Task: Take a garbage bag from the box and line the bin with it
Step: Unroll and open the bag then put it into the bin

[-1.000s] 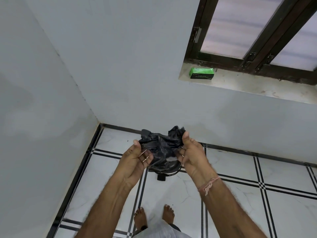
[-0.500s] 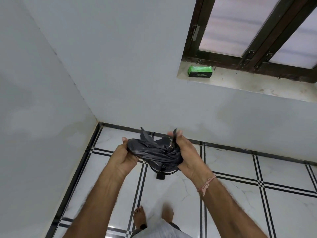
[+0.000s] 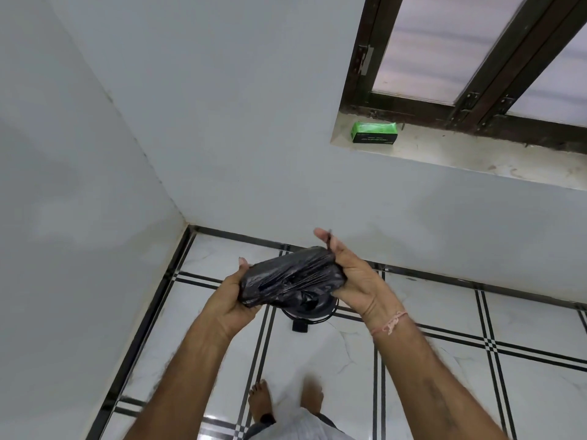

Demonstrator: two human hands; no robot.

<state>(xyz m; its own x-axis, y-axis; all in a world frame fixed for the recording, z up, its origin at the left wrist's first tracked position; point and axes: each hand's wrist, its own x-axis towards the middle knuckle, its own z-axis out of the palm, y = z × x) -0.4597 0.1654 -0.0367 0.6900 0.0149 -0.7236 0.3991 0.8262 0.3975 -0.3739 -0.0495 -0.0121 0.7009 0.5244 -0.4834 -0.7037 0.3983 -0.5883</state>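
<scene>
Above the white tiled floor (image 3: 349,360), near the corner of the room, a black garbage bag (image 3: 290,276) is held in the air as a crumpled, stretched bundle. The left hand (image 3: 233,296) grips its left end, with the fingers curled under the plastic and the thumb on top. The right hand (image 3: 352,277) grips the right end, and its thumb and forefinger pinch a small piece of the plastic that stands up above the bundle. A pink thread bracelet (image 3: 389,323) goes around the right wrist. Directly under the bag, on the floor, stands a dark round bin (image 3: 313,311); most of it is hidden by the bag, so I cannot tell if it has a lid. The green box (image 3: 374,132) lies on the stone window sill (image 3: 476,157), well apart from both hands and just beside the dark window frame (image 3: 409,104). Two bare feet (image 3: 262,398) show near the bottom edge.
</scene>
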